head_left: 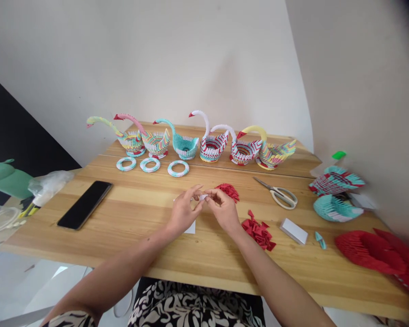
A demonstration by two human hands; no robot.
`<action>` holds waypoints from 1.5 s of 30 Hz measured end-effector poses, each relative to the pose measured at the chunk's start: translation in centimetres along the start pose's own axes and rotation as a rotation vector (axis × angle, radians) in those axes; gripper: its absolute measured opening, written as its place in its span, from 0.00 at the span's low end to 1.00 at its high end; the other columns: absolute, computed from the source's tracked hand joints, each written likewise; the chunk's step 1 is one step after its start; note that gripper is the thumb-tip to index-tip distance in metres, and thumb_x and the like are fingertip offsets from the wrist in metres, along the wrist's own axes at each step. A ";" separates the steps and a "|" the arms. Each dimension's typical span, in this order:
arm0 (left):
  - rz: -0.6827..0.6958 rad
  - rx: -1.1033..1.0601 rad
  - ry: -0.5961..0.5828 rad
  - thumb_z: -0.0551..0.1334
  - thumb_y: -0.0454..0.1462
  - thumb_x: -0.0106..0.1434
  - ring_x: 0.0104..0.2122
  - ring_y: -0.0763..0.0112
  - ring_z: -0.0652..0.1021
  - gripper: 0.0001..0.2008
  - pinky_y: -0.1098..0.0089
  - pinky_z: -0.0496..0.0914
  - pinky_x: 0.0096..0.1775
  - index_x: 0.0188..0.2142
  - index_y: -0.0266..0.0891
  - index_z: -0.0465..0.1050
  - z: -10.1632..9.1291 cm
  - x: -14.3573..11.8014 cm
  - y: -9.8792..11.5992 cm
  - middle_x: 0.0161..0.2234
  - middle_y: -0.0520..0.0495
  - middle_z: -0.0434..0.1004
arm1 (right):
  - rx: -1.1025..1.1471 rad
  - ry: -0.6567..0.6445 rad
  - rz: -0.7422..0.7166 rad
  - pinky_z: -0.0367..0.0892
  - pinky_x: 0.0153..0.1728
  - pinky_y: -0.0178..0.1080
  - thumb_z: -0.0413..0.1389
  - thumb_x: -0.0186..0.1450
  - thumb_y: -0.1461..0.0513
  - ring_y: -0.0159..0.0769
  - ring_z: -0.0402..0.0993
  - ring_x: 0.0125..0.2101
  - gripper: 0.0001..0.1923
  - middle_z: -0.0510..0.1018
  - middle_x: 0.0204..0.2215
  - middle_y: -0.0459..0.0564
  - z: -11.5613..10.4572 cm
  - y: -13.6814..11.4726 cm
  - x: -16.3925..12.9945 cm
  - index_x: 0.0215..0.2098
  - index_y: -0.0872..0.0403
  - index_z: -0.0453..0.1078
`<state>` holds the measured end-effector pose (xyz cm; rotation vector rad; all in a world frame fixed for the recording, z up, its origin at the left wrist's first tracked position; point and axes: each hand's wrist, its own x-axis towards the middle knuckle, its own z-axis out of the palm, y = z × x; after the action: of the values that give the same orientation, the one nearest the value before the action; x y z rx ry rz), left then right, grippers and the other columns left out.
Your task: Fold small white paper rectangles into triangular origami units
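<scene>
Paper piece (203,197), small + white, is btwn the fingertips of both hands, approx. mid-table. Mostly covered by fingers, so shape/folds can't be made out. White sheet (190,228) also mostly hidden under L hand (184,210); only a lower corner + a sliver by the knuckles show. Far red pile (230,191) part. blocked by R hand (224,210); near red pile (259,232) lies just right of R wrist, pcs overlapping, can't count. Red paper model (368,252) at far R runs out of frame, blurry. Green object (8,179) at far L is cut off too, unclear what it is; plastic bag (52,186) beside it hard to read.

Grip: both hands pinching the pc, L thumb + index on its left side, R thumb + index on its right. Pc sits at the tips, not in the palms. Height over table (132,236) can't tell.

Rest: paper swans (186,146) in a row at back, 3 paper rings (178,169) in front of them, phone (85,205) on L side, scissors (282,196) w/ handles toward R, white box (293,231) nearer the person.
</scene>
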<state>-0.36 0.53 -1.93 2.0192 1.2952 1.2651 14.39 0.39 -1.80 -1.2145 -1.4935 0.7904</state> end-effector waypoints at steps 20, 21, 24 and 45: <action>0.022 0.006 -0.008 0.60 0.32 0.59 0.37 0.69 0.76 0.22 0.68 0.69 0.42 0.53 0.44 0.62 0.1 0.0 -0.6 0.38 0.50 0.77 | 0.114 -0.039 0.022 0.69 0.41 0.41 0.55 0.61 0.59 0.39 0.76 0.37 0.09 0.81 0.35 0.50 -0.2 0.2 0.1 0.37 0.53 0.75; 0.029 0.007 -0.005 0.60 0.32 0.59 0.37 0.69 0.76 0.22 0.67 0.69 0.42 0.54 0.44 0.62 0.1 0.0 -0.6 0.38 0.50 0.77 | 0.121 -0.038 0.024 0.69 0.41 0.41 0.56 0.61 0.59 0.39 0.76 0.37 0.09 0.81 0.35 0.50 -0.1 0.3 0.1 0.36 0.53 0.75; 0.058 0.027 0.007 0.60 0.32 0.59 0.37 0.68 0.76 0.22 0.67 0.68 0.43 0.53 0.44 0.62 0.2 -0.1 -0.7 0.37 0.50 0.77 | 0.128 -0.023 0.020 0.69 0.40 0.40 0.56 0.61 0.59 0.39 0.76 0.36 0.08 0.80 0.34 0.49 -0.1 0.3 0.0 0.35 0.52 0.75; 0.140 0.028 0.035 0.60 0.33 0.60 0.38 0.67 0.76 0.21 0.66 0.68 0.42 0.53 0.42 0.63 -0.2 0.1 -0.4 0.38 0.47 0.77 | 0.078 0.020 -0.027 0.68 0.40 0.40 0.56 0.60 0.63 0.37 0.75 0.35 0.05 0.79 0.32 0.48 0.0 0.1 -0.1 0.34 0.53 0.73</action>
<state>-0.69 0.75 -2.11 2.1487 1.2112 1.3576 14.39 0.31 -1.89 -1.1391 -1.4463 0.8089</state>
